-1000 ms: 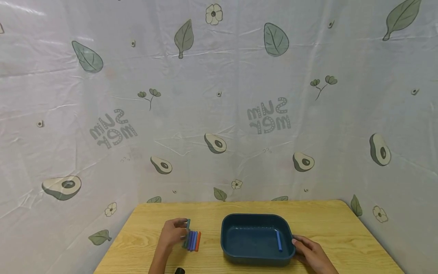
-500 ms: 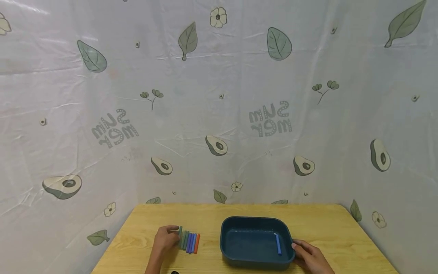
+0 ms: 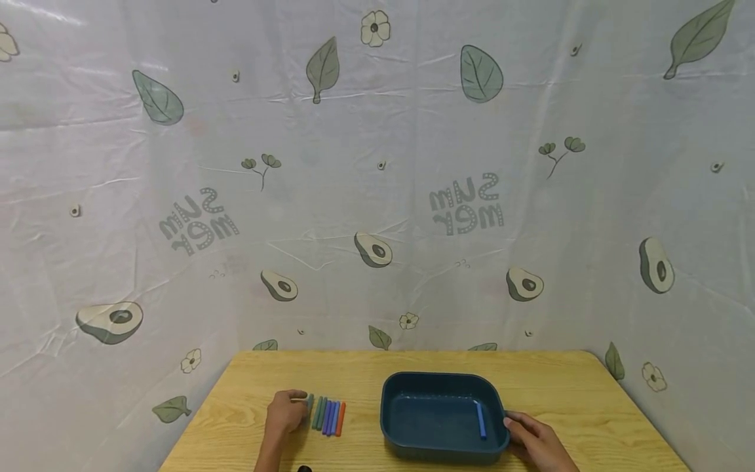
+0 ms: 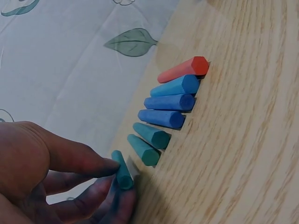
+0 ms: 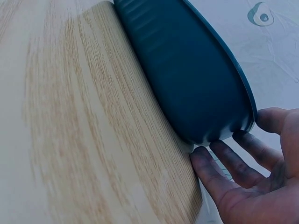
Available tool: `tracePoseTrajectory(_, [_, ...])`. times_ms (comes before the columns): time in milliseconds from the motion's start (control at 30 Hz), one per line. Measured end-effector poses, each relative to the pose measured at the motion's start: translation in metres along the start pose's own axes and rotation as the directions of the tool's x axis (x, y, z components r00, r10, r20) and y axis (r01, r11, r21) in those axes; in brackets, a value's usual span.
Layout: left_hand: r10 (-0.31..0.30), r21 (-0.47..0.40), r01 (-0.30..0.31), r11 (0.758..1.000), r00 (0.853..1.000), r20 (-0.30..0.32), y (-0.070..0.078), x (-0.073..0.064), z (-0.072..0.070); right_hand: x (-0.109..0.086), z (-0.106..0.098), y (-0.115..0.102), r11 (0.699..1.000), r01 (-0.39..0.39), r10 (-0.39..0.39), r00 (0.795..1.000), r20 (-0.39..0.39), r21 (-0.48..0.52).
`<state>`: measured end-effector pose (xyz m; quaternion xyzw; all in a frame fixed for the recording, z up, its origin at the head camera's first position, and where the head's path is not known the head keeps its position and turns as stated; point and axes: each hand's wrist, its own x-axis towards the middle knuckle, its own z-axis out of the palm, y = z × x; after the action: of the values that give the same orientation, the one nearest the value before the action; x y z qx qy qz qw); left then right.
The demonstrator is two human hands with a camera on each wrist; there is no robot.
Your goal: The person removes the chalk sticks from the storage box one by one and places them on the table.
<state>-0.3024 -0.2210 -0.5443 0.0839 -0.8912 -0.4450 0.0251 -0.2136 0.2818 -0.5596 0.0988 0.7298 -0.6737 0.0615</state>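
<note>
My left hand (image 3: 284,413) pinches a green hexagonal stick (image 4: 122,170), like chalk or a crayon, at the left end of a row on the table. Beside it lie two more green sticks (image 4: 144,150), then blue sticks (image 4: 161,118) and an orange-red stick (image 4: 183,69). On the right, a dark blue rectangular tray (image 3: 442,452) holds a single blue stick (image 3: 480,420). My right hand (image 3: 533,439) grips the tray's right end, thumb at the rim and fingertips against the outer wall (image 5: 201,93).
The wooden table (image 3: 425,361) carries everything, its far edge against a patterned plastic curtain (image 3: 330,196). A small black object (image 3: 304,469) shows at the bottom edge of the head view. Bare wood separates the row of sticks from the tray.
My left hand has moved left with the green stick and lowered it beside the row, exposing the other green sticks. My right hand stays on the tray.
</note>
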Motion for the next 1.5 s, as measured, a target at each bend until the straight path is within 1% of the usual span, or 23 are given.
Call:
tracePoseTrajectory(67, [0.002, 0.015, -0.002, 1.000, 1.000, 0.000, 0.000, -0.001, 0.001, 0.000, 0.000, -0.001, 1.000, -0.003, 0.003, 1.000, -0.008, -0.005])
tracePoseTrajectory(200, [0.029, 0.053, -0.029, 0.998, 0.999, -0.015, 0.003, -0.003, 0.003, -0.002, 0.000, -0.002, 1.000, 0.005, -0.005, 1.000, -0.004, -0.006])
tracePoseTrajectory(300, [0.035, 0.084, -0.032, 0.996, 0.999, -0.033, 0.004, -0.004, 0.005, -0.002, -0.001, -0.002, 1.000, 0.010, -0.010, 1.000, 0.014, -0.008])
tracePoseTrajectory(433, [0.036, 0.095, -0.032, 0.995, 0.999, -0.034, 0.002, -0.004, 0.006, -0.002, -0.002, -0.002, 1.000, 0.010, -0.010, 1.000, 0.026, -0.001])
tracePoseTrajectory(600, [0.044, 0.071, -0.043, 0.997, 0.999, -0.017, -0.003, -0.003, 0.005, -0.002, -0.003, -0.001, 1.000, 0.017, -0.017, 0.999, 0.042, -0.001])
tracePoseTrajectory(700, [0.053, 0.061, -0.053, 0.997, 0.999, -0.008, -0.004, -0.003, 0.004, -0.002, -0.002, -0.002, 1.000, 0.013, -0.013, 1.000, 0.028, -0.002])
tracePoseTrajectory(833, [0.055, 0.052, -0.055, 0.997, 0.998, 0.008, -0.003, -0.005, 0.002, -0.002, -0.001, -0.002, 1.000, 0.007, -0.007, 1.000, 0.017, 0.003])
tracePoseTrajectory(1033, [0.038, -0.001, -0.038, 0.999, 0.999, 0.022, 0.000, -0.009, -0.004, -0.003, -0.003, -0.002, 1.000, 0.022, -0.022, 0.999, 0.041, 0.004])
tracePoseTrajectory(1200, [0.018, -0.058, -0.016, 0.998, 0.999, 0.027, 0.006, -0.013, -0.006, -0.004, -0.002, -0.003, 1.000, 0.017, -0.017, 0.999, 0.028, -0.001])
tracePoseTrajectory(1300, [0.024, -0.088, -0.021, 0.996, 0.999, 0.034, 0.012, -0.015, -0.007, -0.004, -0.002, -0.004, 1.000, 0.019, -0.019, 0.999, 0.037, -0.011])
tracePoseTrajectory(1400, [0.040, -0.094, -0.036, 0.995, 0.998, 0.038, 0.018, -0.017, -0.007, -0.005, -0.003, -0.004, 1.000, 0.023, -0.023, 0.999, 0.048, -0.014])
tracePoseTrajectory(1500, [0.067, -0.069, -0.064, 0.996, 0.997, 0.037, 0.024, -0.019, -0.006, -0.005, -0.003, -0.005, 1.000, 0.024, -0.023, 0.998, 0.054, -0.018])
